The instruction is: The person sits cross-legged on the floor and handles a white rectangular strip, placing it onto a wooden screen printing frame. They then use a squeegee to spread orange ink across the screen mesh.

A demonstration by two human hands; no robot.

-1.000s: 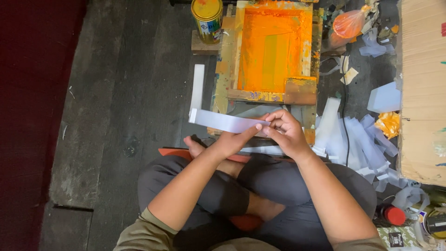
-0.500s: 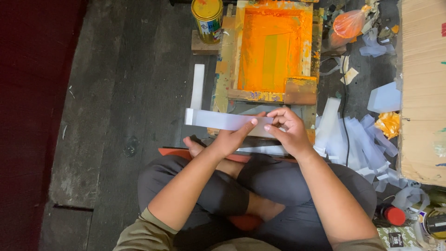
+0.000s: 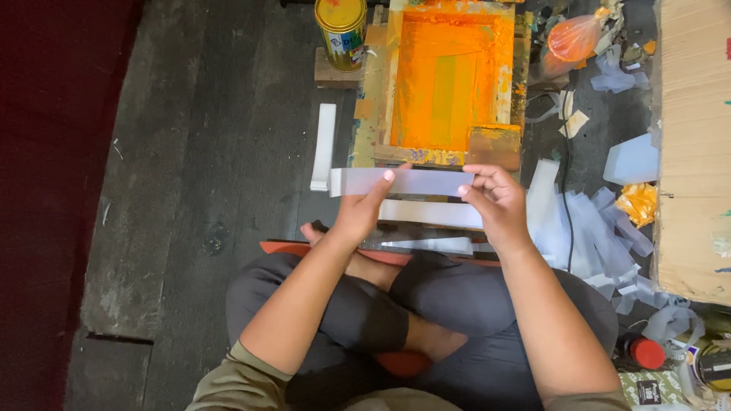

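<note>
I sit cross-legged on a dark wooden floor. Both hands hold a long pale translucent strip (image 3: 415, 181) level in front of me. My left hand (image 3: 364, 207) pinches it near its middle left, thumb on top. At the strip's right end, my right hand (image 3: 495, 199) grips it with the fingers curled over. Just beyond the strip lies a wooden screen-printing frame (image 3: 449, 80) covered in orange ink, with a squeegee block (image 3: 493, 147) at its near edge. Below my hands lie more pale strips (image 3: 430, 213) on the floor.
A yellow paint can (image 3: 341, 30) stands on a wood block left of the frame. A white strip (image 3: 324, 146) lies on the floor at the left. Loose pale strips and scraps (image 3: 601, 228) pile at the right beside a cardboard sheet (image 3: 693, 144). A red-capped bottle (image 3: 643, 352) sits lower right.
The strip has swung from a slant to level, and my hands have slid apart along it, the right one moving toward its right end.
</note>
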